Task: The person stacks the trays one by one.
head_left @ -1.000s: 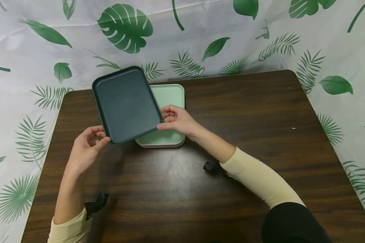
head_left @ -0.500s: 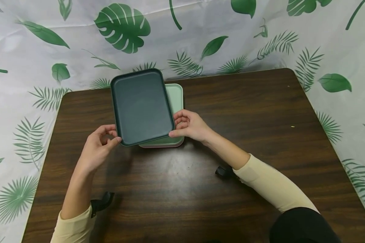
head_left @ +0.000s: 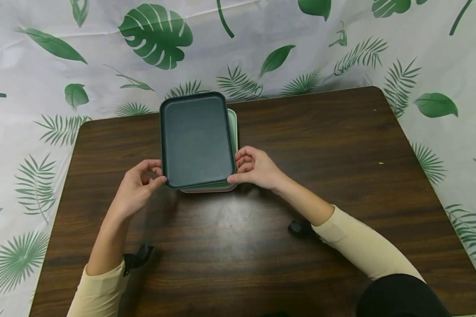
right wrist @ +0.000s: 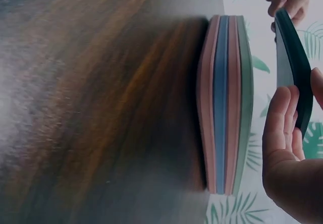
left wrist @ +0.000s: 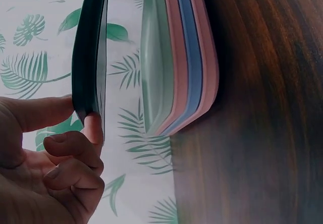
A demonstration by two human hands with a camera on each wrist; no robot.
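Note:
A dark green rectangular tray [head_left: 198, 140] is held level by both hands, raised above a stack of trays. My left hand [head_left: 138, 187] pinches its near left corner, thumb on the rim and fingers beneath. At the near right corner, my right hand [head_left: 259, 169] pinches it the same way. Below lies the stack, a light green tray [left wrist: 156, 67] on top, then a pink one, a blue tray [right wrist: 220, 103] and another pink one. Both wrist views show a gap between the dark tray and the stack. From the head, the dark tray hides most of the stack.
The brown wood-grain table [head_left: 325, 176] extends right and toward the front. Behind it hangs a white cloth [head_left: 254, 39] printed with green leaves. A small yellow speck [head_left: 381, 163] lies on the table at the right.
Both hands have carried the dark green tray rightward, from the left of the stack to over it. The tray has turned straighter and now covers most of the light green one.

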